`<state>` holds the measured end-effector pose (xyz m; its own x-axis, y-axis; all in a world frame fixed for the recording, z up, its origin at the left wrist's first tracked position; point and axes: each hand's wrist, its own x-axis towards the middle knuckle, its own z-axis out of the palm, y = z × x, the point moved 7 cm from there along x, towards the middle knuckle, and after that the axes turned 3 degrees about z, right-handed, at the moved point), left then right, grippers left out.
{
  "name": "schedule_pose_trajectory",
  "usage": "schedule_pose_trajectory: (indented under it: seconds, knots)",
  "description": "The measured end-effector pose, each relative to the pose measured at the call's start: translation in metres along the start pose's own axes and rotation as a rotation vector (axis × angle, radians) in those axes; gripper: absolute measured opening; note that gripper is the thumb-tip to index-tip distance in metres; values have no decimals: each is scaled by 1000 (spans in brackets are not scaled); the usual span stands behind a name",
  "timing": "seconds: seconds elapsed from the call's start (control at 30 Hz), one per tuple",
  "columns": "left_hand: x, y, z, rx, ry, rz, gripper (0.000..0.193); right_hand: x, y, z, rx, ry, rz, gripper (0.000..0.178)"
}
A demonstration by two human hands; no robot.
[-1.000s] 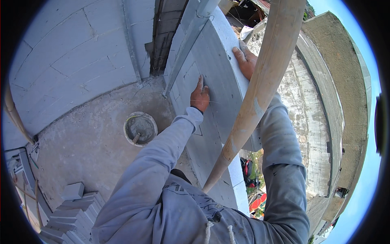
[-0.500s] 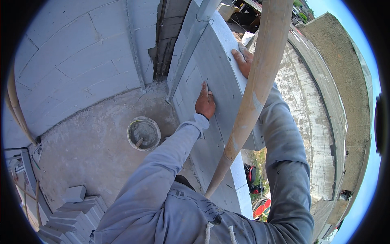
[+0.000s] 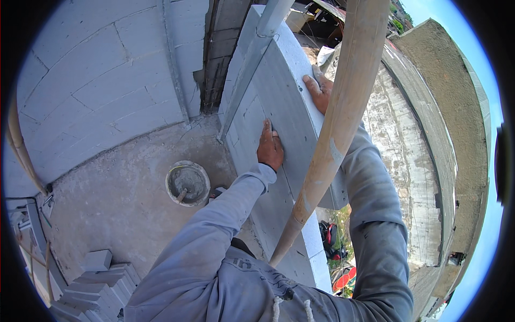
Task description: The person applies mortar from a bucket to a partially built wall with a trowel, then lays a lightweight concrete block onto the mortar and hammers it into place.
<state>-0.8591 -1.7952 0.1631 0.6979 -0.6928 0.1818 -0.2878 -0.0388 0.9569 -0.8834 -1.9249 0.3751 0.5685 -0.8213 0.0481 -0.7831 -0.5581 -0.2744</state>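
Observation:
A large pale grey lightweight block (image 3: 294, 99) lies on top of a low block wall (image 3: 268, 209), with a joint line below it. My left hand (image 3: 270, 147) lies against the block's inner face near that joint, fingers stretched out and nothing held. Over the block's white top, at its outer edge, my right hand (image 3: 320, 94) rests with thumb and fingers apart; the fingertips partly drop out of sight beyond the edge. A thick bamboo pole (image 3: 335, 126) slants in front of my right wrist.
A round bucket of wet mortar (image 3: 188, 183) with a handle sticking out stands on the concrete floor (image 3: 123, 182). Several blocks (image 3: 99, 287) are stacked at lower left. A metal post (image 3: 249, 75) stands against the wall. Beyond the wall is a drop toward a roof (image 3: 397, 155).
The view has shifted slightly, so the block, bucket and wall sit a little lower. Both hands stay on the block in nearly the same places.

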Motion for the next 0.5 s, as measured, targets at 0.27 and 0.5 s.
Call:
schedule_pose_trajectory:
  seconds: [0.27,0.5]
  knots:
    - [-15,-8,-17,184,-118,105,46,-5,-2,-1,-1,-45,27,68]
    - [-109,-88,-44,-69,-237,-168,50,0,10,5,295,29,46,49]
